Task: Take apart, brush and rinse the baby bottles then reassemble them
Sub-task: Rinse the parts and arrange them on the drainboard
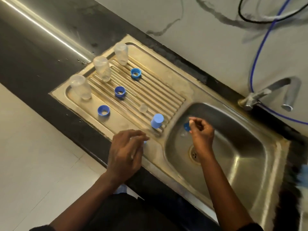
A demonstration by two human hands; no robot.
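The ribbed stainless-steel drainboard (150, 90) takes up the middle of the view, and the deep steel sink basin (241, 155) adjoins it on its right. The right hand (202, 132) is off the drainboard's right end, over the basin, its fingertips pinching a small blue plastic piece (187, 126). The left hand (125, 150) hovers at the drainboard's near edge with its fingers loosely curved. A pale blue bit shows at its fingertips, but blur hides whether it holds it.

Three clear plastic baby bottle bodies (102, 69) stand on end in a row along the drainboard's left side. A light blue cylindrical cap (157, 122) stands at the drainboard's near right corner. Three blue screw rings (120, 92) lie apart in a diagonal line across the drainboard. A small clear teat (143, 107) sits on the ribs, between the middle ring and the cap.
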